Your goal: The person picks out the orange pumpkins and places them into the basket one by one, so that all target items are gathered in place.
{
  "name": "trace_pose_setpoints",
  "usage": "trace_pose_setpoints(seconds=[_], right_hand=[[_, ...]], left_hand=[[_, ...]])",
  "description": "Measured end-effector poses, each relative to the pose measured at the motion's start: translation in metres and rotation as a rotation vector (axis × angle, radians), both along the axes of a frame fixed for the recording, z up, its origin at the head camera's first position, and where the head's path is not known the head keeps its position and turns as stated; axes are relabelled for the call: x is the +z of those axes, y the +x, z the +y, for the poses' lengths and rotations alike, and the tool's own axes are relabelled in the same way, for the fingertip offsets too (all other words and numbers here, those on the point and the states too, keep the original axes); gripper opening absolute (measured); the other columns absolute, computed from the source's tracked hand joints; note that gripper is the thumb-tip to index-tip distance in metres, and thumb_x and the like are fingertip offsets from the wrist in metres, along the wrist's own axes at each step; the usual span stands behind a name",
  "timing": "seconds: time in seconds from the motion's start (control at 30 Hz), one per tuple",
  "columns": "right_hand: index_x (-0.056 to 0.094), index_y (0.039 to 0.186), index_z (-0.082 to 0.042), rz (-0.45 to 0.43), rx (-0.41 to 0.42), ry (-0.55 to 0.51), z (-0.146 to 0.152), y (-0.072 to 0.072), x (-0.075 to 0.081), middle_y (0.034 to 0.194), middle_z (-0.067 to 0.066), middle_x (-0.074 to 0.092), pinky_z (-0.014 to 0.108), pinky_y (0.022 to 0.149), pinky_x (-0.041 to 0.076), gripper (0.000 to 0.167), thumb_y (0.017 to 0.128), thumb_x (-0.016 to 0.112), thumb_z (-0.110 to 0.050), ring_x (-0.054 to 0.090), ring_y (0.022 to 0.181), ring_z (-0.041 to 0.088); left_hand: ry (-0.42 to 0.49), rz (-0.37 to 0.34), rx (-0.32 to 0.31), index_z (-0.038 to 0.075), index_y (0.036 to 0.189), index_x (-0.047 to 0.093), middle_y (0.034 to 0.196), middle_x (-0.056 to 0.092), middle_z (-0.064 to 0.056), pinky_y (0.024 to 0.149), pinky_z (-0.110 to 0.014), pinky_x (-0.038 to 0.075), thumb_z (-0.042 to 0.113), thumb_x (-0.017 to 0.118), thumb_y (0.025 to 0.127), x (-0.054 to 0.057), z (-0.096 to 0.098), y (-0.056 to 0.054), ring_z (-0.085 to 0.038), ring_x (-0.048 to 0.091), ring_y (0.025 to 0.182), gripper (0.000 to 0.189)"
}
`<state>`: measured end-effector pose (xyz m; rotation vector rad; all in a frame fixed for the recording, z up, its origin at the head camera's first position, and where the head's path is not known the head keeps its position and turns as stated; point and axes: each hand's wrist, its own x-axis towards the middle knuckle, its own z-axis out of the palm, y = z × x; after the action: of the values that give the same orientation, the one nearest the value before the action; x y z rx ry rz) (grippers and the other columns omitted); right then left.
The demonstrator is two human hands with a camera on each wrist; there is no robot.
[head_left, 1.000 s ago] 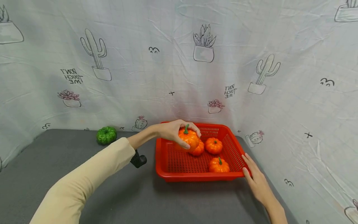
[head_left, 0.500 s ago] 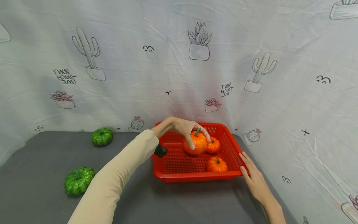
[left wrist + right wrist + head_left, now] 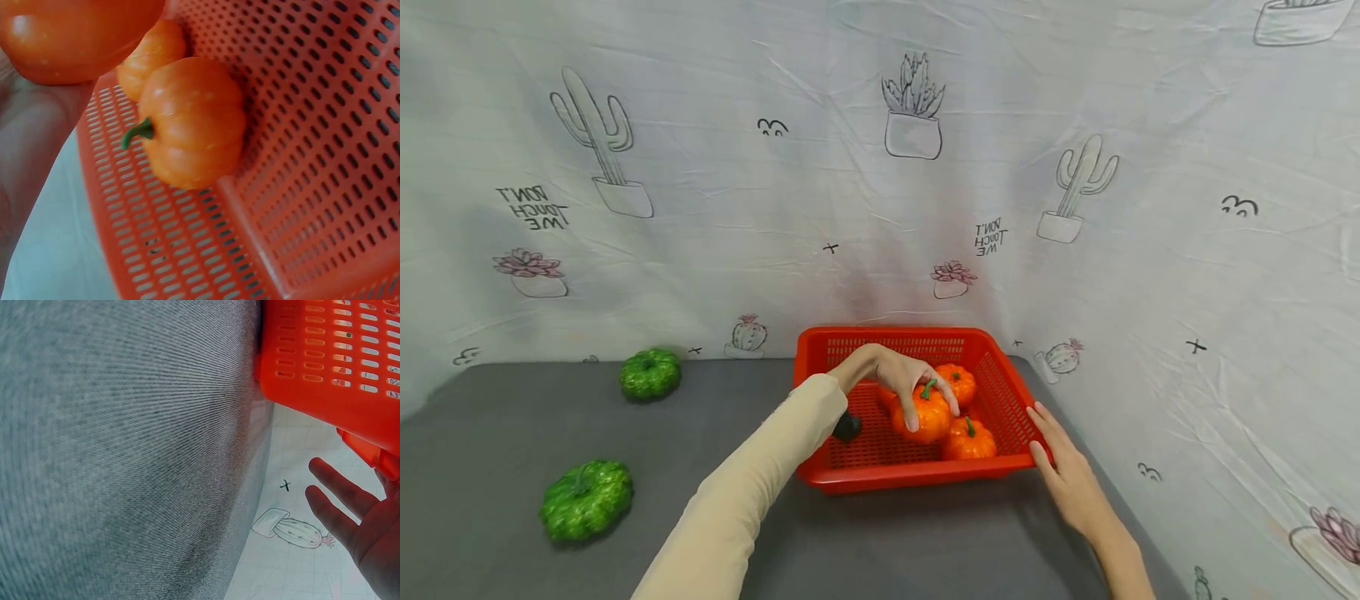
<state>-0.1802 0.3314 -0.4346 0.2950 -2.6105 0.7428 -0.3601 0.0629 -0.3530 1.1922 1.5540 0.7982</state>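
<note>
My left hand (image 3: 895,373) grips an orange toy pumpkin (image 3: 931,419) with a green stem, holding it inside the red plastic basket (image 3: 910,477), low over its floor. Two other orange pumpkins lie in the basket, one at the back (image 3: 958,383) and one near the front (image 3: 972,442); part of another shows behind the left hand. In the left wrist view the held pumpkin (image 3: 75,37) fills the top left corner, against the palm. My right hand (image 3: 1070,483) touches the basket's front right corner, its fingers extended along the outside, as the right wrist view also shows.
Two green pumpkins sit on the grey tabletop to the left, one at the back (image 3: 651,373) and one nearer (image 3: 587,502). A white curtain (image 3: 715,250) with cactus drawings hangs behind and to the right of the basket. A black wrist device (image 3: 847,427) shows below the left wrist.
The left hand has carried its pumpkin from the basket's back left toward the front pumpkin, and lower. The right hand keeps its place at the corner. The view has turned slightly right.
</note>
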Motion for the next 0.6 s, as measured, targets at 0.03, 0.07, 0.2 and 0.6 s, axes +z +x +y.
trace_pose_setpoints(seconds=[0.03,0.07,0.2,0.6], right_hand=[[0.039,0.147,-0.011,0.002,0.001,-0.002,-0.001,0.0,0.0,0.153,0.011,0.031,0.062,0.096,0.035,0.05,0.1,0.051,-0.018,0.038,0.131,0.036],[0.039,0.147,-0.01,0.002,0.001,0.0,-0.001,-0.001,-0.001,0.153,0.011,0.032,0.063,0.096,0.035,0.05,0.1,0.051,-0.018,0.037,0.131,0.036],[0.039,0.147,-0.009,-0.004,0.001,-0.007,-0.003,-0.002,-0.001,0.152,0.014,0.032,0.063,0.097,0.034,0.05,0.1,0.051,-0.019,0.037,0.132,0.037],[0.038,0.148,-0.01,0.0,-0.009,-0.002,0.0,-0.002,-0.001,0.153,0.011,0.031,0.063,0.096,0.034,0.05,0.1,0.05,-0.02,0.036,0.133,0.036]], left_hand=[[-0.01,0.014,-0.001,-0.002,0.135,0.051,0.148,0.036,-0.011,0.104,-0.027,0.036,-0.01,0.067,0.082,-0.003,0.0,0.0,-0.008,0.036,0.128,0.056],[-0.021,0.028,0.001,0.0,0.134,0.053,0.147,0.037,-0.008,0.104,-0.026,0.035,-0.009,0.068,0.082,-0.007,0.0,0.0,-0.007,0.033,0.129,0.055],[-0.106,0.025,-0.006,0.005,0.132,0.056,0.142,0.04,0.001,0.103,-0.024,0.034,-0.009,0.069,0.081,-0.019,0.001,0.003,-0.005,0.032,0.127,0.054],[-0.186,0.112,0.053,0.016,0.125,0.063,0.143,0.035,0.009,0.106,-0.024,0.027,-0.003,0.077,0.077,-0.042,-0.003,0.002,-0.005,0.021,0.134,0.053]])
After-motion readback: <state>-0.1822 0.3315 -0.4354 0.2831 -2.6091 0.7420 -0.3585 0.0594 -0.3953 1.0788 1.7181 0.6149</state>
